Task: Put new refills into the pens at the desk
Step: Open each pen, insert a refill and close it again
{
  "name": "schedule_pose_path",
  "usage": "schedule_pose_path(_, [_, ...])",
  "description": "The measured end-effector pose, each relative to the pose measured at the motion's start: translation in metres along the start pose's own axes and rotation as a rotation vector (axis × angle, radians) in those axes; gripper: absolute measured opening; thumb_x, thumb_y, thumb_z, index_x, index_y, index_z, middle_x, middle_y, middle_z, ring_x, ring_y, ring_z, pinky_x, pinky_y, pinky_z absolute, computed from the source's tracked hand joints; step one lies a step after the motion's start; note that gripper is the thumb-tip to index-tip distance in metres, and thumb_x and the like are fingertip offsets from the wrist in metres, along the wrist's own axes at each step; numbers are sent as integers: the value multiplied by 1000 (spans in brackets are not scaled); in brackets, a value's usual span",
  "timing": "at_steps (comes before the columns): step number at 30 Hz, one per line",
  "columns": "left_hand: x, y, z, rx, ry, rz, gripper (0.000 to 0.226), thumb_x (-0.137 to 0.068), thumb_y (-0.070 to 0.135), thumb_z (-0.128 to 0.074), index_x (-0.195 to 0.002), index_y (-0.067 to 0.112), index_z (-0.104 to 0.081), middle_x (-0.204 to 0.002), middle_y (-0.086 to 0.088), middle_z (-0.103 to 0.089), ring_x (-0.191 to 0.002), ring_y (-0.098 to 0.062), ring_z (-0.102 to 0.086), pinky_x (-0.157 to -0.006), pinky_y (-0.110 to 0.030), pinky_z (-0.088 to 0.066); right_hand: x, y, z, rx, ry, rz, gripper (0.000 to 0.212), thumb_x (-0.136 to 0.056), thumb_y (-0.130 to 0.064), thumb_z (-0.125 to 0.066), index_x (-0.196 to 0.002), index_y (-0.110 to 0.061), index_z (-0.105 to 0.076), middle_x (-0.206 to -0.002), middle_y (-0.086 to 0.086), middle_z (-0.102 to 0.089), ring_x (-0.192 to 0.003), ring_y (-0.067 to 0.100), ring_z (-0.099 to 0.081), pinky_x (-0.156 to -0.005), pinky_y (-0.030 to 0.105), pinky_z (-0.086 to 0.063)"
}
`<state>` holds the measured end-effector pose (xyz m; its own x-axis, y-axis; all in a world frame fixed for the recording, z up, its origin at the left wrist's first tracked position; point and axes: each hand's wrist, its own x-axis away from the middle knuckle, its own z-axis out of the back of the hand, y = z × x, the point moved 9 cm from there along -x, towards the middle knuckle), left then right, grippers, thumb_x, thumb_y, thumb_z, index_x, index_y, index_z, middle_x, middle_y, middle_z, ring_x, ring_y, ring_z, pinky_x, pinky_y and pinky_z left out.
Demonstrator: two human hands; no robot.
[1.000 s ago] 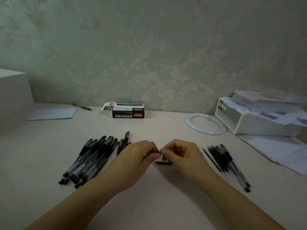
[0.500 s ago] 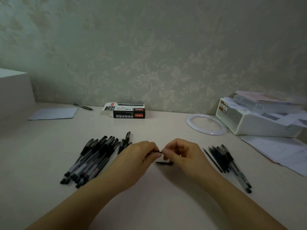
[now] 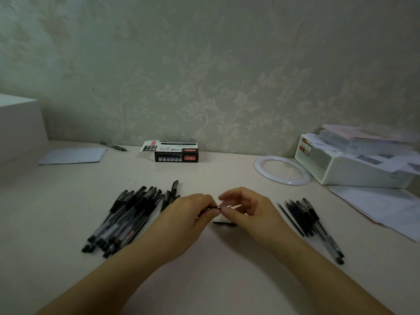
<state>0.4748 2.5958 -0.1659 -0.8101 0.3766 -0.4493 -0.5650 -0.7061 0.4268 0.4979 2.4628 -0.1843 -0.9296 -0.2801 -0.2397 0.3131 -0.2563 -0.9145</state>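
My left hand (image 3: 188,218) and my right hand (image 3: 246,211) meet at the middle of the desk. Both pinch a thin dark pen part (image 3: 214,208) between their fingertips; most of it is hidden by the fingers. A short black piece (image 3: 223,223) lies on the desk just below the hands. A heap of several black pens (image 3: 127,217) lies to the left. A smaller group of pens and refills (image 3: 309,221) lies to the right.
A black refill box (image 3: 176,153) stands open at the back by the wall. A white ring (image 3: 281,170), a white box with papers (image 3: 354,163) and loose sheets (image 3: 381,208) fill the right. A paper (image 3: 72,156), a lone pen (image 3: 113,146) and a white block (image 3: 20,123) sit at left.
The right hand's fingers have spread and lifted a little while the thumb and forefinger stay pinched against the left hand's fingertips. The piles have not moved.
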Motion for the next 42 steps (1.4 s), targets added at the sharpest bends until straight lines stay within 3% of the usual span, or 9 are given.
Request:
schedule_pose_path(3, [0,1,1,-4,10,-11,18,-97,39,-46,-93,30,-61,-78,18,-57,-76,0,-53,-63,-16,-38,0,3,1,13,21,-36,19,-84,-43,-70,-94,-27,-71,-84,-6,-74,-76,6,-69,-69,15,-51])
schedule_pose_path(10, [0,2,2,23,27,-12,19,-97,44,-39,-105,36,-53,-67,18,-51,-67,-1,-52,-54,-17,-35,-1,5,6,-74,56,-77,3,-90,-20,-70,-90,-17,-71,-76,-1,-75,-61,-1,-62,-55,9,-44])
schedule_pose_path(15, [2,2,8,5,59,5,16,-99,41,-36,-109,40,-48,-70,13,-52,-67,-7,-55,-61,-34,-48,-1,7,36,-91,294,-121,12,-88,-27,-71,-90,-15,-70,-71,-3,-72,-55,-4,-57,-57,15,-43])
schedule_pose_path(23, [2,-8,7,-9,72,59,13,-99,37,-39,-106,41,-49,-72,13,-54,-71,-6,-56,-66,-37,-50,3,6,47,40,425,-83,14,-86,-34,-72,-81,-22,-68,-68,-10,-70,-58,-4,-59,-62,17,-44])
schedule_pose_path(25, [1,-12,10,-1,100,80,13,-98,36,-40,-105,39,-51,-71,8,-56,-68,-9,-56,-65,-40,-50,3,2,46,108,386,-61,12,-84,-35,-74,-78,-26,-69,-69,-10,-69,-58,-3,-57,-57,11,-43])
schedule_pose_path(30, [2,-12,9,-3,96,90,12,-98,35,-41,-105,39,-51,-69,8,-57,-66,-8,-56,-64,-42,-51,4,-2,2,544,26,22,6,-82,-37,-73,-83,-31,-73,-80,-13,-66,-73,-4,-54,-65,9,-40])
schedule_pose_path(33, [1,-12,9,-8,98,92,12,-98,34,-41,-105,39,-50,-69,8,-57,-64,-7,-54,-63,-41,-51,5,-1,-8,669,-31,43,14,-85,-40,-71,-93,-29,-74,-86,-13,-64,-76,-1,-54,-67,8,-39])
schedule_pose_path(38, [2,-13,7,0,86,98,13,-99,36,-41,-106,39,-50,-71,7,-58,-64,-8,-55,-64,-38,-51,6,-2,-6,609,-3,26,20,-84,-46,-70,-98,-32,-72,-87,-14,-64,-79,-3,-55,-67,7,-40])
schedule_pose_path(42, [1,-5,10,62,114,56,14,-99,33,-43,-107,38,-54,-69,11,-57,-61,2,-55,-54,-15,-41,5,-4,13,251,173,-40,12,-87,-46,-68,-86,-35,-74,-80,-16,-73,-75,-4,-65,-63,7,-46])
